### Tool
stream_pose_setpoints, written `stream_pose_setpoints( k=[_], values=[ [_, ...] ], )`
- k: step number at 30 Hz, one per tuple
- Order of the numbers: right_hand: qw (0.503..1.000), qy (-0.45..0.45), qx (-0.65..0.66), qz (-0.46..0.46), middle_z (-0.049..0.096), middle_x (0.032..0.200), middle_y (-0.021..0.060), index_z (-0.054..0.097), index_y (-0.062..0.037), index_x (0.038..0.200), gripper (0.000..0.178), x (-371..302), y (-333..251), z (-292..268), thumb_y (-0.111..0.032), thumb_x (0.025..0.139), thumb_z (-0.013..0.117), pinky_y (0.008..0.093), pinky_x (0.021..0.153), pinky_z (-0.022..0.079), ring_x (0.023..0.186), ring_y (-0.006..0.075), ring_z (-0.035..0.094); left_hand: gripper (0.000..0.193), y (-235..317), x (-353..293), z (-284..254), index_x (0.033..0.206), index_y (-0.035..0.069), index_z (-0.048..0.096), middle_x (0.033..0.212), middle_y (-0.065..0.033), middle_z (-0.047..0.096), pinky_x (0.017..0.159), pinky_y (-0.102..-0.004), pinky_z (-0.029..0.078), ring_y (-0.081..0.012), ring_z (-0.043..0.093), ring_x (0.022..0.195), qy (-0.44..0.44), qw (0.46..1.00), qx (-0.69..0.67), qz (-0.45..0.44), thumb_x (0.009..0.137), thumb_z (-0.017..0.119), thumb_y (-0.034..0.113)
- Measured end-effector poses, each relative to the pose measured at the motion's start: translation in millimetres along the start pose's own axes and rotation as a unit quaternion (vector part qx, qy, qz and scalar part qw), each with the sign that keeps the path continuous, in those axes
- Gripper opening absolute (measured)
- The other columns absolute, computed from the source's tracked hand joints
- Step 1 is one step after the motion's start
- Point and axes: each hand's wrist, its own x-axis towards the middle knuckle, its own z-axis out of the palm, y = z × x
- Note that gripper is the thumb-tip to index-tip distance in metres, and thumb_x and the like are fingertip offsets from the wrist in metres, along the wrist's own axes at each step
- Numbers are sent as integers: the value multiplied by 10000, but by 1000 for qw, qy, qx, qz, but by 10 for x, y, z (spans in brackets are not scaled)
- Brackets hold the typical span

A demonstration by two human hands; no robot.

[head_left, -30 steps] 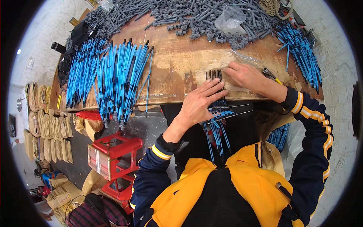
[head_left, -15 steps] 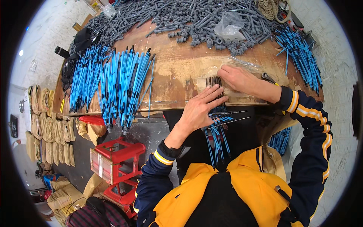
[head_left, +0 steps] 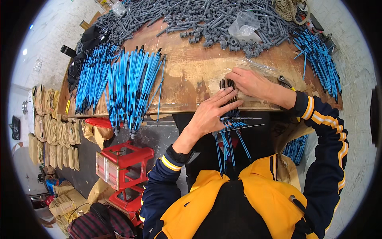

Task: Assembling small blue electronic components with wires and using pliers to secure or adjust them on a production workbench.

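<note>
My left hand [head_left: 211, 113] lies over a small bunch of blue rods [head_left: 229, 145] with black ends, holding it against the table's front edge. Its fingers cross the black upper ends, while the lower ends hang past the edge over my lap. Two thin dark wire-like strips [head_left: 248, 127] stick out sideways from under this hand. My right hand [head_left: 251, 84] is closed, with fingertips bent in at the tops of the same rods. What it pinches there is hidden behind its fingers.
Large bundles of blue rods [head_left: 133, 85] overhang the table's [head_left: 183, 79] left front edge; another pile [head_left: 318, 63] lies right. Grey plastic fittings [head_left: 191, 20] heap at the back. Yellow-handled pliers [head_left: 285, 82] lie beside my right wrist. Red stools [head_left: 137, 157] stand on the floor, left.
The hanging lower ends of the rods have spread wider apart. My right fingertips have shifted slightly left over the rod tops; my left hand keeps its place on the bunch.
</note>
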Motion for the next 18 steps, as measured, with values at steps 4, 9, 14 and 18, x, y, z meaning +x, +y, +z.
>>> stream_pose_setpoints(
  k=[4,9,14,18],
  values=[
    [999,-7,-23,-22,566,975,152,527,-48,1077,269,12,-2,23,-24,812,570,464,737,528,933,382,618,612,-1,-12,16,1352,171,576,1449,-107,490,1136,-426,364,-307,415,1376,5,1000,-2,0,780,737,318],
    [995,4,-92,-48,562,965,150,522,-52,1086,276,-81,66,-4,-42,816,581,456,733,529,946,368,626,605,3,6,26,1341,162,584,1446,-106,494,1132,-428,368,-309,424,1369,18,1000,-4,6,777,738,317],
    [994,-42,-103,-21,559,956,147,523,-53,1092,286,-19,33,-30,-53,814,591,453,723,528,925,364,629,606,-23,-17,33,1335,161,590,1442,-105,500,1131,-428,368,-313,429,1365,17,1000,-7,10,768,740,313],
    [994,-69,-84,-2,563,961,144,547,-71,1108,291,95,-74,-68,-54,819,584,459,720,527,905,365,628,632,-31,-20,43,1349,169,579,1447,-104,495,1132,-432,367,-315,424,1369,15,1000,-6,9,749,739,288]
  ],
)
